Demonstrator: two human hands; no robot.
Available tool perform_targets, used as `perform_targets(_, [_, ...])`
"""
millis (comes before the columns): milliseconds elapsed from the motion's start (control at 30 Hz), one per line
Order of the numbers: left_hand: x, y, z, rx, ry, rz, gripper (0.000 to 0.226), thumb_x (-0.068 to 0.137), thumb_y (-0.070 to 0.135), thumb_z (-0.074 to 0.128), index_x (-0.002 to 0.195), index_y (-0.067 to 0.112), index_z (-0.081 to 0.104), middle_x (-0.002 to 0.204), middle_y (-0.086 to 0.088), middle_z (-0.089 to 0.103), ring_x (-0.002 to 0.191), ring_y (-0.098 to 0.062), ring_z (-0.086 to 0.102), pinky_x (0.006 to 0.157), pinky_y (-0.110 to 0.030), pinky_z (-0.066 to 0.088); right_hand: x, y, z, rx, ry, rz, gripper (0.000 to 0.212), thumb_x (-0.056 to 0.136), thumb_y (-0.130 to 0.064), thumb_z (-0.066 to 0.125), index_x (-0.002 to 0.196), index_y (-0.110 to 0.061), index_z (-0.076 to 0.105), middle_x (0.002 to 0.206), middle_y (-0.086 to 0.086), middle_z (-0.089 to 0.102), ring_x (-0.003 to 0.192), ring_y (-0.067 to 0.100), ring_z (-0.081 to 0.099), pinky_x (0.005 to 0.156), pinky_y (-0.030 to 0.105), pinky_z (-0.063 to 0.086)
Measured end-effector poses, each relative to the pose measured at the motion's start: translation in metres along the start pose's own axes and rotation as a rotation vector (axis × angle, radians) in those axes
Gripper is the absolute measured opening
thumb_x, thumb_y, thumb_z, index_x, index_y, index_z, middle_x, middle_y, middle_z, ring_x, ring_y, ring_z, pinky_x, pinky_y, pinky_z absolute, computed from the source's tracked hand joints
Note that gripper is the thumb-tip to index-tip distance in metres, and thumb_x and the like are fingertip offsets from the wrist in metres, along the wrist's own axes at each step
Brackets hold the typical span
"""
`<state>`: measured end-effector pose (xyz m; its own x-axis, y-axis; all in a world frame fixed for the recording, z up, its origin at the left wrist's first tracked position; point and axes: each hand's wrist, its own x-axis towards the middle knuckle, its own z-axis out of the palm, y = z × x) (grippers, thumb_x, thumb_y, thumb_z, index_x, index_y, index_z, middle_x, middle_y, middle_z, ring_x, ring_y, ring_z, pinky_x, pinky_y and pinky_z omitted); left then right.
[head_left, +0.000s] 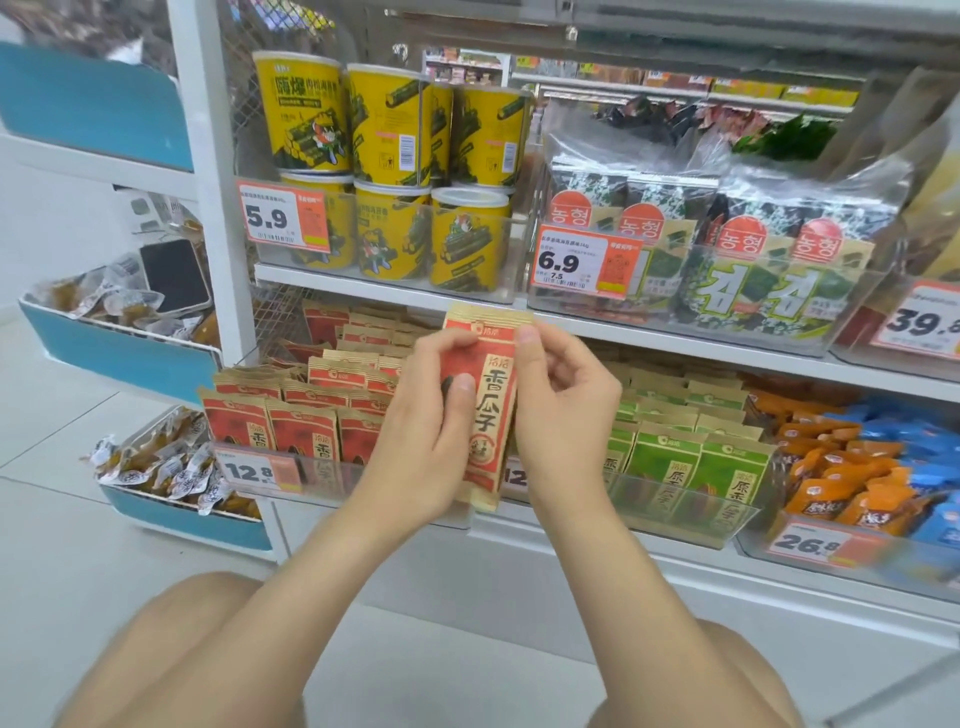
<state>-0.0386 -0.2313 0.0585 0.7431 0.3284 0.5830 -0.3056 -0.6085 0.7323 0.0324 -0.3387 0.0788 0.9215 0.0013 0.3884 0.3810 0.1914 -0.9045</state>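
I hold one red and tan packet of sunflower seeds (491, 410) upright in front of the lower shelf. My left hand (426, 431) grips its left edge, thumb across the front. My right hand (561, 410) pinches its right edge near the top, fingers curled behind it. Just behind and to the left, rows of the same red packets (306, 415) stand in a clear bin (260, 470). Part of the held packet's lower half is hidden by my left hand.
Green seed packets (685, 457) fill the bin to the right, orange and blue snack packs (852, 467) beyond. The upper shelf carries yellow canisters (395, 171) and seaweed packs (727, 249). Blue side bins (135, 358) with wrapped snacks stand left. My knees show below.
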Motion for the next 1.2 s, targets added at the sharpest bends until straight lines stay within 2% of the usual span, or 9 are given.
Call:
perform_targets(133, [0.027,0.001,-0.013,-0.073,0.069,-0.156,0.032,0.113,0.017,0.045,0.141,0.034,0.044,0.138,0.014,0.056,0.127,-0.006,0.058,0.109,-0.036,0.049,-0.002,0.010,0.015,-0.010,-0.193,0.133,0.031,0.099,-0.042,0.072,0.091,-0.013,0.081,0.079,0.007,0.080,0.070,0.017,0.069,0.068,0.051,0.060])
perform_targets(267, [0.054,0.002,-0.025,-0.029,-0.017,-0.221,0.028,0.113,0.020,0.044,0.136,0.038,0.044,0.132,0.010,0.059,0.117,-0.009,0.060,0.096,-0.030,0.048,-0.001,0.021,0.029,-0.163,-0.123,0.005,0.033,0.103,-0.038,0.067,0.084,-0.012,0.077,0.055,-0.007,0.054,0.057,0.010,0.040,0.058,0.034,0.038])
perform_targets(400, [0.054,-0.002,-0.023,0.011,0.052,-0.212,0.024,0.111,0.020,0.049,0.127,0.038,0.052,0.130,0.010,0.045,0.129,-0.002,0.044,0.102,-0.009,0.038,0.007,0.017,0.041,-0.051,-0.038,0.051,0.016,0.100,-0.032,0.076,0.098,-0.020,0.087,0.068,-0.013,0.074,0.060,0.003,0.058,0.065,0.027,0.050])
perform_targets(467, [0.049,-0.007,-0.017,-0.089,0.109,-0.255,0.018,0.111,0.031,0.052,0.125,0.041,0.057,0.130,0.007,0.049,0.131,-0.006,0.051,0.109,-0.027,0.046,0.008,0.015,0.045,-0.045,-0.063,0.013,0.017,0.101,-0.032,0.075,0.103,-0.019,0.087,0.077,-0.009,0.080,0.065,0.002,0.064,0.065,0.026,0.053])
perform_targets(533, [0.047,-0.005,-0.012,-0.301,0.161,-0.332,0.015,0.112,0.039,0.052,0.123,0.037,0.062,0.128,-0.001,0.063,0.123,-0.020,0.065,0.101,-0.044,0.056,0.010,0.014,0.048,-0.032,-0.119,-0.012,0.019,0.104,-0.031,0.073,0.100,-0.019,0.086,0.079,-0.006,0.080,0.068,0.008,0.064,0.064,0.030,0.054])
perform_targets(667, [0.050,0.004,-0.006,-0.547,0.175,-0.458,0.025,0.113,0.044,0.050,0.110,0.022,0.061,0.118,-0.019,0.073,0.113,-0.035,0.073,0.094,-0.057,0.058,0.016,0.016,0.049,-0.017,-0.147,0.001,0.010,0.101,-0.026,0.076,0.098,-0.018,0.080,0.087,-0.001,0.080,0.080,0.024,0.073,0.073,0.038,0.060])
perform_targets(867, [0.060,0.003,0.009,-0.635,0.220,-0.498,0.025,0.113,0.036,0.052,0.104,0.013,0.058,0.091,-0.006,0.065,0.087,-0.016,0.062,0.080,-0.038,0.051,0.025,0.021,0.051,-0.101,-0.143,-0.072,0.017,0.106,-0.018,0.063,0.091,-0.016,0.069,0.082,-0.002,0.074,0.074,0.016,0.067,0.071,0.036,0.056])
perform_targets(1067, [0.064,0.011,0.020,-0.793,0.245,-0.537,0.015,0.112,0.023,0.056,0.109,0.009,0.061,0.100,-0.014,0.068,0.093,-0.023,0.067,0.087,-0.043,0.054,0.029,0.019,0.044,-0.167,-0.088,-0.125,0.020,0.107,-0.018,0.061,0.089,-0.013,0.066,0.075,0.004,0.071,0.069,0.028,0.066,0.064,0.043,0.054])
perform_targets(1200, [0.058,0.018,0.025,-0.788,0.208,-0.517,0.015,0.112,0.018,0.054,0.100,0.011,0.057,0.091,-0.012,0.064,0.082,-0.017,0.065,0.074,-0.030,0.054,0.028,0.013,0.037,-0.174,-0.042,-0.131,0.019,0.098,-0.021,0.055,0.079,-0.018,0.055,0.063,-0.005,0.057,0.058,0.013,0.051,0.057,0.031,0.042])
